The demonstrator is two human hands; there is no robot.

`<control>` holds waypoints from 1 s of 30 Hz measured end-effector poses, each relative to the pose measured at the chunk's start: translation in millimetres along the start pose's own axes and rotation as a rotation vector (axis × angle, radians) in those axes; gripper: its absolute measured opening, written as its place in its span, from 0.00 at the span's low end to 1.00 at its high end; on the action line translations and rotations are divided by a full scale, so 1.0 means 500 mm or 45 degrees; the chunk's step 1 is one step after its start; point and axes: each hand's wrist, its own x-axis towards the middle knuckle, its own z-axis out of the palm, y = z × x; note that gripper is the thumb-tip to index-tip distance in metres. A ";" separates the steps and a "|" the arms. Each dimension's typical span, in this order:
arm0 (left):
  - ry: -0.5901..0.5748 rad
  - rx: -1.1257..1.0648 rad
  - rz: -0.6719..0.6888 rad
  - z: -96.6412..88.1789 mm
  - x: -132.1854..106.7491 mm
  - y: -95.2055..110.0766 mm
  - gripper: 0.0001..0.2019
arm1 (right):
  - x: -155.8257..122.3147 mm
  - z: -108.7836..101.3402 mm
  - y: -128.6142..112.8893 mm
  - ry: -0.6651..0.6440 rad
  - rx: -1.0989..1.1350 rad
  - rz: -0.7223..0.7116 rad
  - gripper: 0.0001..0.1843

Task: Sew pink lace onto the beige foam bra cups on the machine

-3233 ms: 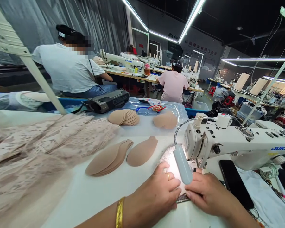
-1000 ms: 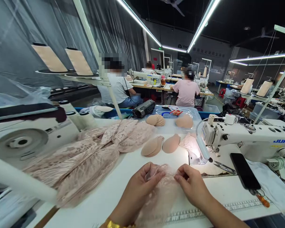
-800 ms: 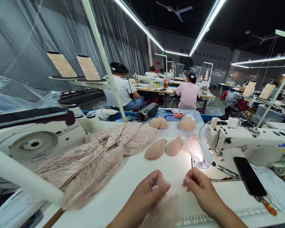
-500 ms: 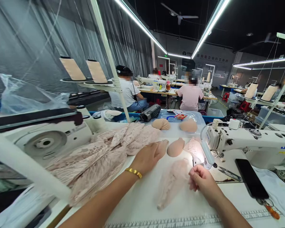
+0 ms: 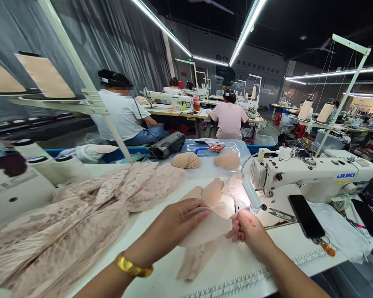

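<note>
A pale beige bra cup (image 5: 205, 232) is bent between my hands above the white table. My left hand (image 5: 169, 229), with a gold bracelet at the wrist, pinches its upper left edge between thumb and fingers. At the cup's right corner, the fingertips of my right hand (image 5: 250, 231) are closed on it. Beneath hangs a sheer beige fabric piece (image 5: 194, 260), partly hidden by the cup. Just beyond lie another moulded cup (image 5: 213, 190) and a lace piece (image 5: 234, 186) beside the lit needle area of the sewing machine (image 5: 304, 171).
Lace garments (image 5: 81, 211) spread over the left side. Thread snips (image 5: 282, 215) and a black phone (image 5: 307, 217) lie at right. Behind, a clear plastic lid (image 5: 202, 169) bears stacked pads (image 5: 186, 160). A ruler strip (image 5: 242, 283) runs along the front edge. Co-workers sit farther back.
My left hand has picked up a cup from the table and brought it toward my right hand. The right fingers now meet its corner. The camera view has turned right.
</note>
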 end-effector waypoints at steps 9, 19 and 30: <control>-0.148 0.160 0.270 0.010 0.012 0.027 0.16 | -0.054 0.018 -0.080 -0.121 -0.638 -0.127 0.07; -1.022 -0.790 0.316 0.013 0.012 0.157 0.23 | -0.162 0.058 -0.317 -0.748 -1.575 -0.648 0.15; -0.592 -0.192 0.389 -0.003 0.008 0.145 0.04 | -0.163 0.053 -0.358 -0.616 -2.053 -0.819 0.29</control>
